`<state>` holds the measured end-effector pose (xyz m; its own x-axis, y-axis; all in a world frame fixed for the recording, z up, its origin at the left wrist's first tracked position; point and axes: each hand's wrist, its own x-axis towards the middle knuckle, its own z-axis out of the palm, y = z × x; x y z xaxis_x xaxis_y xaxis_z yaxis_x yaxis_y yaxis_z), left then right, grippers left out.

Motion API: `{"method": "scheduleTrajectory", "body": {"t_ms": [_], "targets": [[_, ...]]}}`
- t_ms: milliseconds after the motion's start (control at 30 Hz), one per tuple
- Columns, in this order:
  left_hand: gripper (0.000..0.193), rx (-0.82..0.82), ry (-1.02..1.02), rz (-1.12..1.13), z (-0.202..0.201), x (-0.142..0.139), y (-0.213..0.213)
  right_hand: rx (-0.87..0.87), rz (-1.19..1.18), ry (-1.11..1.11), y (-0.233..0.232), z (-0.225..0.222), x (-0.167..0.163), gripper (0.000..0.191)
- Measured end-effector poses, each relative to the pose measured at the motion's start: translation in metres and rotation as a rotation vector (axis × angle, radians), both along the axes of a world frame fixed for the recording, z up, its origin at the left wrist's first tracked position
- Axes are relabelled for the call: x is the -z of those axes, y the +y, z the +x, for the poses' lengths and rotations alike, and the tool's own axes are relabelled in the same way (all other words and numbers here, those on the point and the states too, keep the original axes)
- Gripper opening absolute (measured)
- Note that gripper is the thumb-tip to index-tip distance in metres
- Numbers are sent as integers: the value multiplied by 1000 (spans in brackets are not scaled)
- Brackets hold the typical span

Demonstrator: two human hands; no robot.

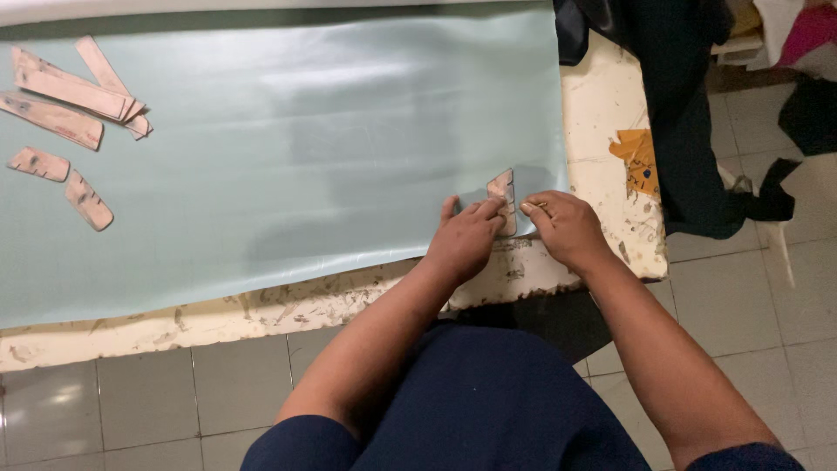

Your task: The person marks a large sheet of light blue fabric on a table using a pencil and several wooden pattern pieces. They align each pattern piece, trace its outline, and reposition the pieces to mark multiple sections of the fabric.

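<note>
While the left hand [466, 237] presses a small cardboard template [503, 199] flat on the pale green sheet [288, 157], the right hand [565, 227] pinches a thin marking tool just beside it

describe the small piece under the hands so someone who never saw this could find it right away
Start at the pale green sheet spread over the worn white table, then go to the sheet's lower right corner. There the left hand and right hand meet on one small tan template standing upright. The other templates lie untouched at the far left edge.
</note>
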<state>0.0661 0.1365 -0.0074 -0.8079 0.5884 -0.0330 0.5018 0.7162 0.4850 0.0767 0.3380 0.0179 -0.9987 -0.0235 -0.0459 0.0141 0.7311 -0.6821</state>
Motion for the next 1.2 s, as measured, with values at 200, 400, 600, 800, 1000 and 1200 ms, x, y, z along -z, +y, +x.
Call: {"method": "scheduleTrajectory", "body": {"t_ms": [200, 400, 600, 800, 1000, 1200], "targets": [[34, 12, -66, -6, -10, -6, 1, -65, 5, 18, 1, 5, 0, 23], [36, 17, -87, 20, -18, -6, 1, -40, -1, 68, 5, 11, 2, 21], [36, -3, -133, 29, -23, -5, 2, -120, 78, 80, 9, 29, 4, 19], [44, 23, -157, -5, -36, -7, 5, -193, 62, 155, 2, 37, 6, 16], [37, 32, -179, 37, -41, -5, 2, -235, 82, 188, -11, 32, 11, 14], [27, 29, -210, 39, -43, -2, 0, -243, 63, 222, -22, 24, 13, 14]]}}
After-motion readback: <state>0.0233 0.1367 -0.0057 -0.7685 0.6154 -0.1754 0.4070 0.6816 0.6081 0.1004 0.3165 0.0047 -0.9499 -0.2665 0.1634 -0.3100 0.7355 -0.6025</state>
